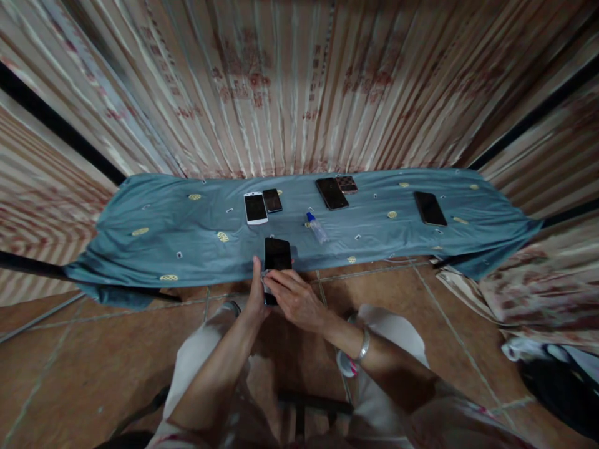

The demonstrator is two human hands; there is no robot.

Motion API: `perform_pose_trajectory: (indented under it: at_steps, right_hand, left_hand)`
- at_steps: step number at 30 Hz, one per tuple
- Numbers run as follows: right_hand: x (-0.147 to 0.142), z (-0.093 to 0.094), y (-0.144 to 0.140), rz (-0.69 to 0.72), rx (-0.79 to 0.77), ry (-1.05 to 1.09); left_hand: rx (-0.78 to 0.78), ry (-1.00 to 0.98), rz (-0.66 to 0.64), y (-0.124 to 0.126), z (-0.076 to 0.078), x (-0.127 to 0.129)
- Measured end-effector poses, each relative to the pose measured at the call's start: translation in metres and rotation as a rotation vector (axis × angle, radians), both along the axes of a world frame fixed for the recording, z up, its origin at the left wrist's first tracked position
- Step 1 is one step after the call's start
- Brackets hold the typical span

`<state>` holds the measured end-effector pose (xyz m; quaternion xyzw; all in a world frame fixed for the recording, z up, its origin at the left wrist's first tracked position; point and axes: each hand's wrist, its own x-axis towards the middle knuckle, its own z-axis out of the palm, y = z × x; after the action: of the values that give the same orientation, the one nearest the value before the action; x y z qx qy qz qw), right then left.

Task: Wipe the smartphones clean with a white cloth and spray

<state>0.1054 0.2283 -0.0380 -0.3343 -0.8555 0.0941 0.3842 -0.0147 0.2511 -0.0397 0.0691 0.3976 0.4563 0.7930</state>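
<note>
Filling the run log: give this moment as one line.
left hand: holds black phone | right hand: on phone's lower end | blue cloth: spray bottle, five phones

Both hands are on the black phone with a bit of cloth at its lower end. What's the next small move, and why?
Probably slide the right hand and its cloth up the black phone: the left hand steadies its lower edge, the cloth sits only at the bottom, and the upper screen lies uncovered.

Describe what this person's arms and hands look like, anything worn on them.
Both forearms are bare, with no gloves on the left hand or the right hand. A silvery metal bracelet circles the right wrist. No ring or watch can be made out. A pale sleeve edge with a faint pink pattern shows near the right upper arm.
</note>
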Motion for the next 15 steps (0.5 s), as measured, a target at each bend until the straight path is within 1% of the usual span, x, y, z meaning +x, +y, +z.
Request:
perform_pose_trajectory:
  at_steps: [6,10,15]
  right_hand:
    - [0.002,0.002,-0.012,0.075,-0.012,-0.009]
    - [0.011,-0.003,-0.007,0.024,-0.024,-0.013]
    - [0.022,-0.01,0.005,-0.046,-0.001,-0.037]
  left_hand:
    - [0.017,0.047,0.022,0.006,0.009,-0.009]
    - [0.054,0.063,0.026,0.012,0.01,-0.01]
    - [0.049,0.032,0.027,0.009,0.01,0.0]
